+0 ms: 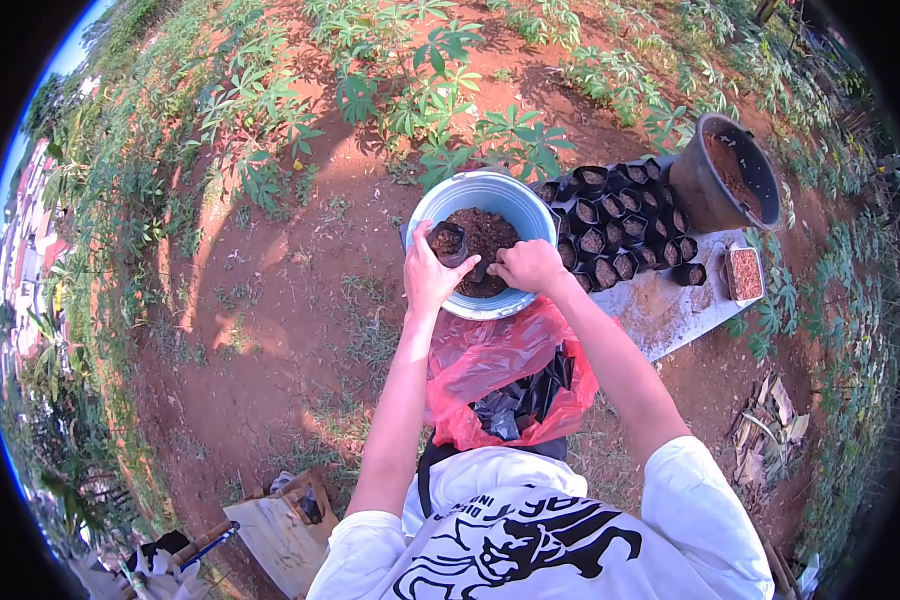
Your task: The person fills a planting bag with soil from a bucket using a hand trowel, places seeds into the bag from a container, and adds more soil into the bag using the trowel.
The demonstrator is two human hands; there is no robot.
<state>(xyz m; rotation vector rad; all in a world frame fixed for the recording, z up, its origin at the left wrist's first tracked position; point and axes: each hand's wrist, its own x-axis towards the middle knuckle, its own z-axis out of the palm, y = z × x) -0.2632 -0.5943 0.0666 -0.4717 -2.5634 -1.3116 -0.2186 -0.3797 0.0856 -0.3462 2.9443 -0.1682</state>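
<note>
A light blue bucket (532, 212) with dark soil (490, 232) in it stands in front of me. Over its left side my left hand (428, 275) is closed around a small black plastic planting bag (448, 240) that has soil inside. My right hand (530, 266) reaches over the bucket's right side, its fingers pinched together close to the planting bag. Something dark shows at those fingertips, but I cannot make out what it is. Below the bucket lies a red plastic bag (460, 365), opened, with black plastic bags (535, 395) in it.
On a pale board (675, 325) to the right, several soil-filled black planting bags (615, 235) stand in rows. Beside them are a tilted dark bucket (698, 180) of reddish soil and a small tub (743, 273) of brown granules. Leafy plants (425, 85) grow beyond.
</note>
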